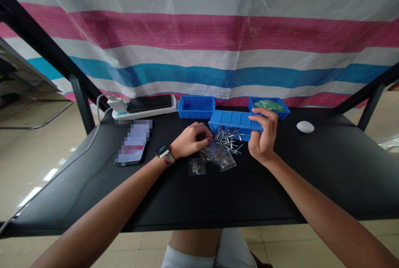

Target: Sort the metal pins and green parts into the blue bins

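Note:
My right hand [264,135] grips the right end of a blue plastic bin [232,120] and holds it tilted above the black table [311,176]. A heap of small metal pins [228,140] lies on the table right under the bin. My left hand [190,139], with a watch on its wrist, rests curled at the left edge of the heap, fingertips pinched together; what they hold is hidden. Several small clear bags [215,158] with tiny parts lie just in front of the pins.
Two more blue bins stand at the back: an empty one [196,106] and one [269,106] with green boards. A phone [134,142] lies left. A power strip [143,112] carries a second phone [149,102]. A white mouse-like object [305,126] sits right.

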`<state>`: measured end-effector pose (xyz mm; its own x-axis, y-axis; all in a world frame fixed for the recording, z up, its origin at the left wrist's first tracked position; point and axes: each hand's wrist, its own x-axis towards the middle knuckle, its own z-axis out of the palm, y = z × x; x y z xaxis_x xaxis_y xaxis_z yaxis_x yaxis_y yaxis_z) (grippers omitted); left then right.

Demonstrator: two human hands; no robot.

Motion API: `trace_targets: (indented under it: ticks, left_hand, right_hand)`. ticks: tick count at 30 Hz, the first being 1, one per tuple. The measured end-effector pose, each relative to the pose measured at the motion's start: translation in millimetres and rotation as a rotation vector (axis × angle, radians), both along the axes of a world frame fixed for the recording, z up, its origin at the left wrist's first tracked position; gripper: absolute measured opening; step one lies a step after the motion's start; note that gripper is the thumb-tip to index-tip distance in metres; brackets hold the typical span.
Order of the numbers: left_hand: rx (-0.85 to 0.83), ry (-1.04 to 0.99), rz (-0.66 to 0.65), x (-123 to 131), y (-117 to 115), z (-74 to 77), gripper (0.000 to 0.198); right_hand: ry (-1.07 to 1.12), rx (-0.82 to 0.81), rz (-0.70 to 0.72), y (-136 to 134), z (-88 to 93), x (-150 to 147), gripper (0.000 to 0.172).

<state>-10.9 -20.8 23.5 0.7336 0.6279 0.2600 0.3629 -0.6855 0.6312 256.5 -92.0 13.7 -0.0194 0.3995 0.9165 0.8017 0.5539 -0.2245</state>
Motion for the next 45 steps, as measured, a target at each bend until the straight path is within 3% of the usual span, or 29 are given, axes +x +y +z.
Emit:
trace_targets:
  ticks: [8,14,21,25,30,35,45]
  left_hand:
    - [0.051,0.011,0.023,1,0,-5.6,0.020]
    - [0.061,0.013,0.026,1,0,-8.1,0.036]
    - [0.144,0.081,-0.093,2,0,-5.9,0.052]
    - [0.154,0.103,-0.109,1,-1,-4.8,0.051]
    - [0.168,0.140,-0.089,8,3,-2.6,0.056]
    - [0.203,0.217,-0.078,29,-1,-0.6,0.067]
    - [0.219,0.200,-0.152,28,-19,1.8,0.054]
  right_hand:
    - [-0.112,0.042,0.042,2,0.0,6,0.043]
    - [-0.163,0.026,0.035,1,1.0,19,0.045]
    - [-0.154,0.010,0.016,1,2.0,29,0.034]
    - [-0.186,0.040,-0.012,2,2.3,32,0.038]
    - [-0.106,-0.001,-0.078,8,4.5,35,0.036]
    - [0.112,0.055,-0.163,28,10.7,35,0.035]
    - [0.090,-0.319,-0.180,75,19.4,28,0.050]
